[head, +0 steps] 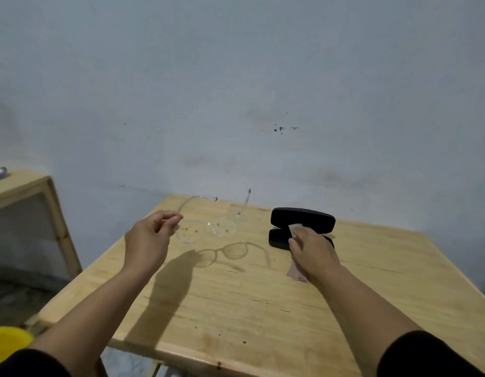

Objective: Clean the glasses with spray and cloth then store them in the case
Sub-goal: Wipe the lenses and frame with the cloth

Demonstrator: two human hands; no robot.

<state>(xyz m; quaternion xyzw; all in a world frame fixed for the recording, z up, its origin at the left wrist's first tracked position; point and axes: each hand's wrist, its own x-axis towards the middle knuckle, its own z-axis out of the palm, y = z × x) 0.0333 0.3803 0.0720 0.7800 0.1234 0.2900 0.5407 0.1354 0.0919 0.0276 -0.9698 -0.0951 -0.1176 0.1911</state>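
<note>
Here, L hand [151, 235] pinches glasses [206, 229] aloft; R hand [313, 250] grips cloth [297, 274].

The clear, transparent-plastic glasses [208, 227] are held above the light wooden table [235, 303], temples unfolded and pointing away toward the wall. Both round lenses carry small orange-brown specks. The black, oblong hard-shell case [303, 217] lies open near the table's far edge, lid raised behind the base. The pale pinkish cloth [297, 274] sits just in front of the case, mostly hidden, with a light corner showing at the case opening.
</note>
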